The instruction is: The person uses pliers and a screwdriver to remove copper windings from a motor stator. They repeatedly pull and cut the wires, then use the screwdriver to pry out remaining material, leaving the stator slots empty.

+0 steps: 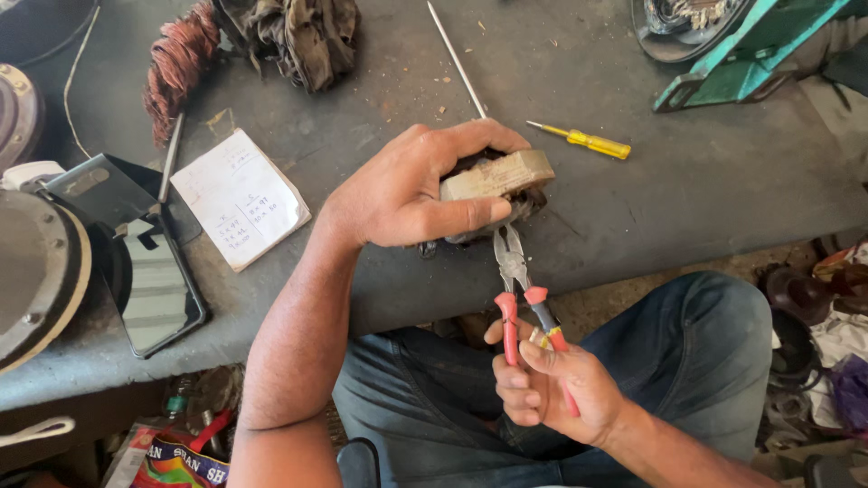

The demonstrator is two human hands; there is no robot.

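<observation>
The left hand (407, 190) held a tan block (497, 174) at the near edge of the grey bench (633, 199). The fingers were curled tight around it, with the thumb along the front. Something dark and rough sat under the block, but I could not tell what it was.

The right hand (547, 384) was lower down, over the lap in blue jeans (696, 334). It gripped a pair of pliers (520, 289) by the red handles. The fingers were wrapped around one handle and the thumb pressed on the other.

The pliers stood almost straight up and down in the picture. The handles were at the bottom and the metal nose pointed up. The nose reached right under the block, at the spot where the dark stuff hung out. I could not tell if the nose was biting anything. So the block lay straight above the right hand, along the line of the pliers. The left hand was already on the block, and the right hand was only near it through the tool.

A yellow screwdriver (583, 140) lay on the bench, well apart to the right. A thin metal rod (455, 59) lay behind the left hand. A white paper (240, 199) and a phone (158, 285) were off to the left.
</observation>
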